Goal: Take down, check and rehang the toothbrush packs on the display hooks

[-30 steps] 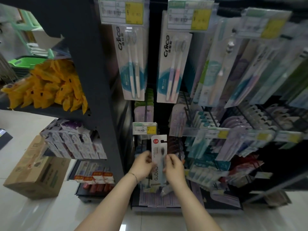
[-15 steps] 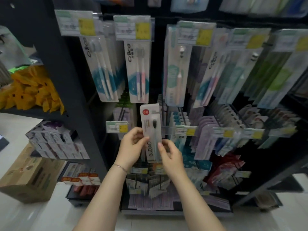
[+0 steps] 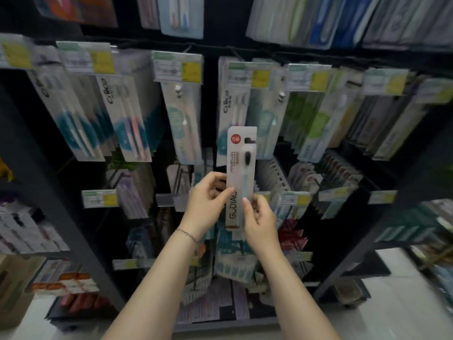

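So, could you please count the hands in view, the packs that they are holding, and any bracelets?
Hands: 2, the left hand and the right hand
Packs held: 1, the toothbrush pack, pinched by both hands
Bracelets: 1, the bracelet on the left wrist
Total: 4

Held toothbrush pack [image 3: 241, 177]: matt white card, clear glossy plastic blister over the brush. Hanging packs [image 3: 182, 123]: same glossy film, catching glare. Price tags [image 3: 178, 67]: paper in shiny clear sleeves. Rack upright [image 3: 83, 241]: black, matt, looks like painted metal. Bracelet [image 3: 187, 233]: thin metal chain. Floor [image 3: 402, 303]: glossy, smooth.
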The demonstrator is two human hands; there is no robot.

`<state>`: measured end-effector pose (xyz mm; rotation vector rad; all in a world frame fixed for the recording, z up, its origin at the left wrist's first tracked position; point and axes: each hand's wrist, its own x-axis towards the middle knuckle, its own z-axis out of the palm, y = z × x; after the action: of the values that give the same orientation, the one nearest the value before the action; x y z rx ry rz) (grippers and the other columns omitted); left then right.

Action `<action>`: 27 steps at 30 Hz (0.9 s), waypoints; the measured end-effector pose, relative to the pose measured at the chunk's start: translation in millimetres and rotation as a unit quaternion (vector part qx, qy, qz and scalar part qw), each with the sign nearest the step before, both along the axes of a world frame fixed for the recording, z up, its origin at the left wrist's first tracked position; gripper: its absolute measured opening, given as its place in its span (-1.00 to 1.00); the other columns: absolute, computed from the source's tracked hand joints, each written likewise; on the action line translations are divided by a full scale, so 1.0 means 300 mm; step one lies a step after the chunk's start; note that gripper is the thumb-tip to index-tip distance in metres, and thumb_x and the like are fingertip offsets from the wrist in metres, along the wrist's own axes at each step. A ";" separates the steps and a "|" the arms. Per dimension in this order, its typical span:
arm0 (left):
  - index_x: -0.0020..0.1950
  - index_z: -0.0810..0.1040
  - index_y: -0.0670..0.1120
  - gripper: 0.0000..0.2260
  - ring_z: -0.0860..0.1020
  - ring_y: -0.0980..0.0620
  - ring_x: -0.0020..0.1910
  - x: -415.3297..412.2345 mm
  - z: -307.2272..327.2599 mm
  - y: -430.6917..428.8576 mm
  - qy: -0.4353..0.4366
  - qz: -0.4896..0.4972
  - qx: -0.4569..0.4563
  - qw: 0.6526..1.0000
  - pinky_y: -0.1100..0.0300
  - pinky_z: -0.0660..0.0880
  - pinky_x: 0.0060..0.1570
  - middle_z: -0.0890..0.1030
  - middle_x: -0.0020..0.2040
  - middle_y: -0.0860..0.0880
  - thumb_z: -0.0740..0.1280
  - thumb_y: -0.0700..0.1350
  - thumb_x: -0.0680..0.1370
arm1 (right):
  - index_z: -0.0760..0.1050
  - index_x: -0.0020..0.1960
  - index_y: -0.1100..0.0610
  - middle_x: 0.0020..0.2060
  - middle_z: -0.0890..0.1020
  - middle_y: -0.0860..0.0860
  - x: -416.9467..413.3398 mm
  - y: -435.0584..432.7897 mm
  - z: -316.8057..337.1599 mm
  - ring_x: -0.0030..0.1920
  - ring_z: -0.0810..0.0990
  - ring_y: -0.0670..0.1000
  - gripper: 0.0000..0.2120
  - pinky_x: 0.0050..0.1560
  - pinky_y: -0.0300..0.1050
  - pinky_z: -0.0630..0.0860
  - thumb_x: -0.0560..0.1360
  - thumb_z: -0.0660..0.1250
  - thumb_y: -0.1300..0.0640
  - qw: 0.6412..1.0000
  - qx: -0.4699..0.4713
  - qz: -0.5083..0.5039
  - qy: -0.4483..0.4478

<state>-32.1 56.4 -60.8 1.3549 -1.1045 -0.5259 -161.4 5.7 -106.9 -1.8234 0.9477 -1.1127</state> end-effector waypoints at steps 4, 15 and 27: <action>0.02 0.55 0.06 -0.88 0.63 0.03 -0.11 -0.060 0.007 -0.060 -0.024 -0.022 0.024 0.999 0.16 0.58 -0.14 0.66 -0.06 0.03 0.38 -0.15 0.54 | 0.41 0.00 0.03 -0.21 0.57 0.11 -0.049 -0.055 0.027 -0.25 0.55 0.14 -0.67 -0.22 0.26 0.50 0.57 0.10 -0.22 1.000 -0.001 -0.025 -0.003; 0.00 0.57 -0.04 -0.95 0.61 0.03 -0.11 -0.075 0.006 -0.156 -0.061 -0.068 0.007 0.996 0.00 0.60 -0.09 0.65 -0.08 0.01 0.33 -0.17 0.57 | 0.43 0.21 0.03 -0.10 0.63 -0.10 -0.089 -0.117 0.065 -0.21 0.62 -0.10 -0.70 -0.23 -0.11 0.57 0.58 0.21 -0.10 0.998 -0.003 -0.060 -0.028; -0.04 0.58 0.00 -0.95 0.62 0.02 -0.15 -0.193 -0.001 -0.255 -0.062 -0.120 0.021 0.991 -0.01 0.61 -0.10 0.65 -0.14 0.00 0.36 -0.15 0.56 | 0.43 0.14 0.03 -0.15 0.63 -0.03 -0.200 -0.197 0.060 -0.24 0.61 -0.01 -0.75 -0.23 0.08 0.57 0.59 0.19 -0.11 0.990 -0.036 -0.137 -0.006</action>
<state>-90.0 -20.2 -61.2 1.3123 -1.3759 -0.6483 -221.6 -53.4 -88.8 -1.7791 1.1917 -1.3383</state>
